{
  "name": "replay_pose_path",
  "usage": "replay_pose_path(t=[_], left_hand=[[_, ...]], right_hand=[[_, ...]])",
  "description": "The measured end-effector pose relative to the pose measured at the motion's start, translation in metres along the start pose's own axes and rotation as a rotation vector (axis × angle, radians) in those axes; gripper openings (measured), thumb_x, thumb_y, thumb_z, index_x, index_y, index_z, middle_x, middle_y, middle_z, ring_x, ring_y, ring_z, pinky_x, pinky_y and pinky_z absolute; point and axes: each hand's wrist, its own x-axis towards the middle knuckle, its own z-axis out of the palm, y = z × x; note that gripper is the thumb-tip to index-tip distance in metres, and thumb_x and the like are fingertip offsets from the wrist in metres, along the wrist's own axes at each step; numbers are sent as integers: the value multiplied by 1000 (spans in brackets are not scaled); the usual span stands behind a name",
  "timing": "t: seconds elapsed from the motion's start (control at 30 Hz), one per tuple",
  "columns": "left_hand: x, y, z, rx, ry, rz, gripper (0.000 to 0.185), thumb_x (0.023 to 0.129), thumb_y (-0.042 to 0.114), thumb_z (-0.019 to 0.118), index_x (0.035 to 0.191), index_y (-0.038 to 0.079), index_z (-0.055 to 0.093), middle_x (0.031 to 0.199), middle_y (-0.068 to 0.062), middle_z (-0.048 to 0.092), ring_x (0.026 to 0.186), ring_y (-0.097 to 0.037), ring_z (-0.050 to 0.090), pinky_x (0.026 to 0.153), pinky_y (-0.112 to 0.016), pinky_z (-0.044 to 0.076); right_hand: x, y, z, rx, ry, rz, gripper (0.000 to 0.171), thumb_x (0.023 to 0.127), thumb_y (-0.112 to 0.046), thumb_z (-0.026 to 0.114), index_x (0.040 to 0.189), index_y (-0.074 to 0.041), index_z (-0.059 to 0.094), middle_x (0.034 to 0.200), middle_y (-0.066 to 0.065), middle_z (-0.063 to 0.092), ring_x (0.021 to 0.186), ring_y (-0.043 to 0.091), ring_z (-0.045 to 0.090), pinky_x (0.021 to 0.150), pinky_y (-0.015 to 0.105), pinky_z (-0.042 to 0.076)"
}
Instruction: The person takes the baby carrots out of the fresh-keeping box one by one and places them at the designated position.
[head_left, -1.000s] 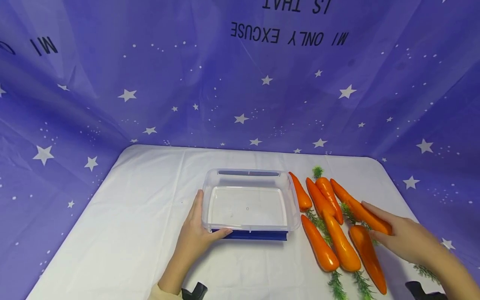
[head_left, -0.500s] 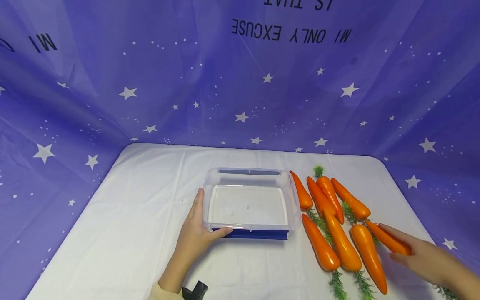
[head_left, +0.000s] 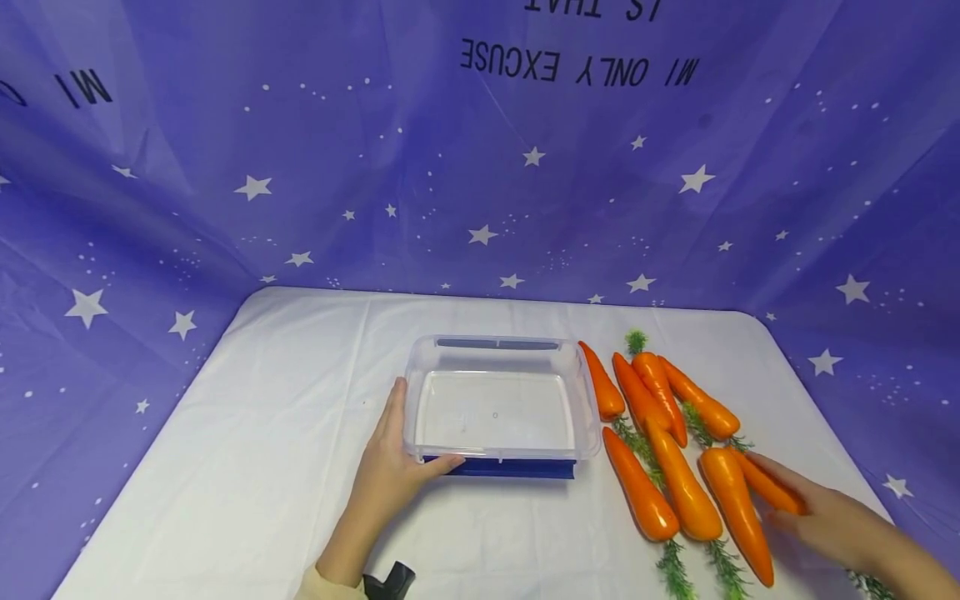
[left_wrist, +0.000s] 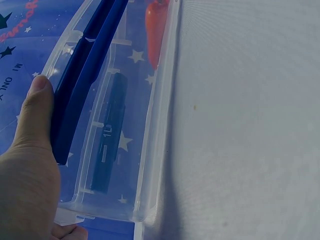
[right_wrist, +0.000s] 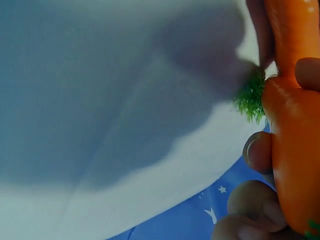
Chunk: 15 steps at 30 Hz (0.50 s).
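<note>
A clear plastic food container (head_left: pixel 504 455) with blue side latches stands on the table, bare inside. My left hand (head_left: pixel 390 467) holds its left end, the thumb over the front corner beside the blue latch (left_wrist: pixel 75 90); in the left wrist view some fingertips show under the container's edge. To the right, my right hand (head_left: pixel 832 521) grips an orange carrot (head_left: pixel 772 486) with a green leafy top. In the right wrist view the fingers wrap round that carrot (right_wrist: pixel 300 160). It lies right beside another carrot (head_left: pixel 738 517) at the near right.
Several more orange carrots (head_left: pixel 682 492) with green tops lie in a loose group between the container and my right hand. One carrot (head_left: pixel 600 383) lies right at the container's right wall. A white cloth covers the table (head_left: pixel 300 375); a purple star-printed curtain (head_left: pixel 420 167) hangs behind and beside it.
My right hand has carried the gripped carrot right and towards me, away from the far-right carrot, then slightly back left. My left hand and the container have stayed in place.
</note>
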Motion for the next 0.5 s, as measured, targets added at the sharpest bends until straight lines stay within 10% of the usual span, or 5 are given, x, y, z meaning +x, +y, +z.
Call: replay_pose_path(t=[0.5], left_hand=[[1, -1, 0, -6, -5, -3, 134, 60, 64, 86, 161, 13, 13, 164, -13, 24, 148, -33, 31, 116, -53, 35]], right_hand=[[6, 11, 17, 57, -49, -101, 89, 98, -38, 58, 160, -15, -1, 148, 42, 32, 112, 63, 54, 80, 74, 46]])
